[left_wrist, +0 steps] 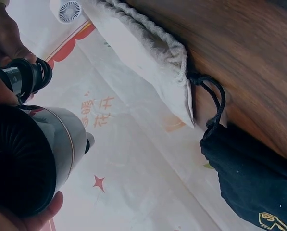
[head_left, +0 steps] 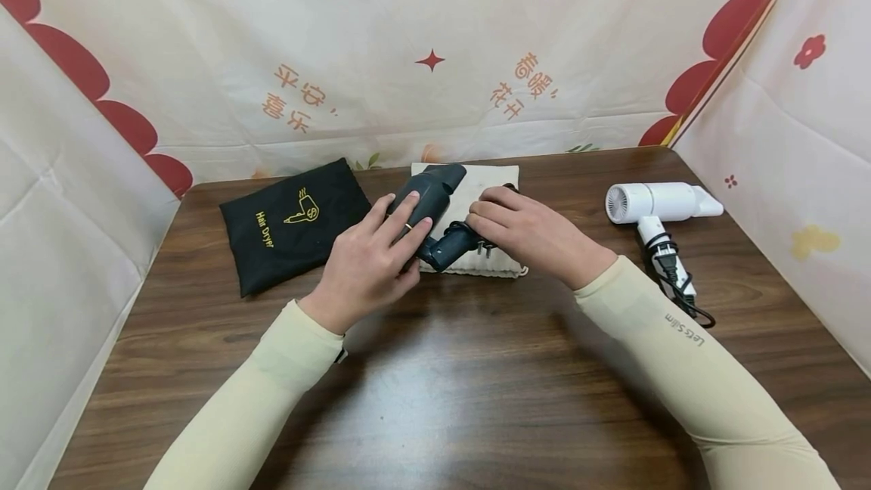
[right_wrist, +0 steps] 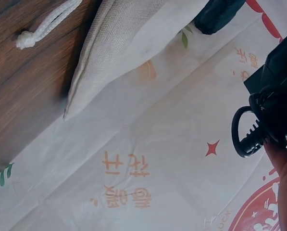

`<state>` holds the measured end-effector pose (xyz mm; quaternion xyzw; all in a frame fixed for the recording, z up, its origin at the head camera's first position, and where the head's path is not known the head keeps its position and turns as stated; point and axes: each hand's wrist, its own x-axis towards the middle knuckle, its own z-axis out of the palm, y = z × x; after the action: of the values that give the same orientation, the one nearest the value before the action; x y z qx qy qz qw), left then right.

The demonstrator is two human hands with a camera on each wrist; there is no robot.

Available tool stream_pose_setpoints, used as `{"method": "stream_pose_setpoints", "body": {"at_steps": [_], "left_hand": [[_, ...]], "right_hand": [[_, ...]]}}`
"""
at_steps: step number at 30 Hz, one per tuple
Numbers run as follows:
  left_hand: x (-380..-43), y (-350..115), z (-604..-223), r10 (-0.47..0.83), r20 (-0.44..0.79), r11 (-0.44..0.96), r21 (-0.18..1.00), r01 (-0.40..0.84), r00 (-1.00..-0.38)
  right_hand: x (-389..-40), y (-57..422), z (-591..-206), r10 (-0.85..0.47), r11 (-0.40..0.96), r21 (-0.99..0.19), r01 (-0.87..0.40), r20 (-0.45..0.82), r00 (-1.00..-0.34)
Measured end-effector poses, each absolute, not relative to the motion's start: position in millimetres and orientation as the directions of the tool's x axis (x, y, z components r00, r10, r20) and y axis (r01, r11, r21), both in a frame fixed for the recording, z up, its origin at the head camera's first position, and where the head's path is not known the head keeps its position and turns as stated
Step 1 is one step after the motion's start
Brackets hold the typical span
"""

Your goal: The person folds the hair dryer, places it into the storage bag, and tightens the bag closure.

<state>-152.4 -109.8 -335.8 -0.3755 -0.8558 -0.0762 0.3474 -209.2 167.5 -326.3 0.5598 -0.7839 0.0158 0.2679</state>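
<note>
Held above the table is a dark hair dryer (head_left: 427, 199), its nozzle pointing up and away and its handle angled off to the right. My left hand (head_left: 367, 267) grips the barrel, with several fingers over its top. The right hand (head_left: 534, 233) holds the handle end, where the black cord (right_wrist: 242, 132) is wound in loops. Plug prongs (head_left: 485, 249) poke out below that hand. In the left wrist view the round rear intake (left_wrist: 18, 159) faces the camera. Behind and beneath the dryer lies a cream drawstring pouch (head_left: 500, 176), partly covered by dryer and right hand.
A black "Hair Dryer" pouch (head_left: 292, 229) lies flat on the left of the wooden table (head_left: 435, 399). On the right rests a white hair dryer (head_left: 667, 201), its black cord (head_left: 670, 267) wrapped about the handle. Printed cloth (head_left: 381, 13) walls the back and sides.
</note>
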Motion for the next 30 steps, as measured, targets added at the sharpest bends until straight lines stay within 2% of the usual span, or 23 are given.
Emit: {"method": "stream_pose_setpoints", "body": {"at_steps": [9, 17, 30], "left_hand": [[-153, -112, -336, 0.616, 0.656, 0.670, -0.144, 0.728, -0.437], [-152, -108, -339, 0.651, 0.662, 0.600, -0.147, 0.787, -0.372], [-154, -111, -340, 0.691, 0.606, 0.560, -0.106, 0.822, -0.393]], "right_hand": [[-212, 167, -327, -0.881, 0.335, 0.311, -0.889, 0.437, -0.179], [-210, 167, -326, -0.894, 0.300, 0.373, -0.878, 0.430, -0.122], [-199, 169, -329, -0.888, 0.346, 0.289, -0.893, 0.408, -0.212]]}}
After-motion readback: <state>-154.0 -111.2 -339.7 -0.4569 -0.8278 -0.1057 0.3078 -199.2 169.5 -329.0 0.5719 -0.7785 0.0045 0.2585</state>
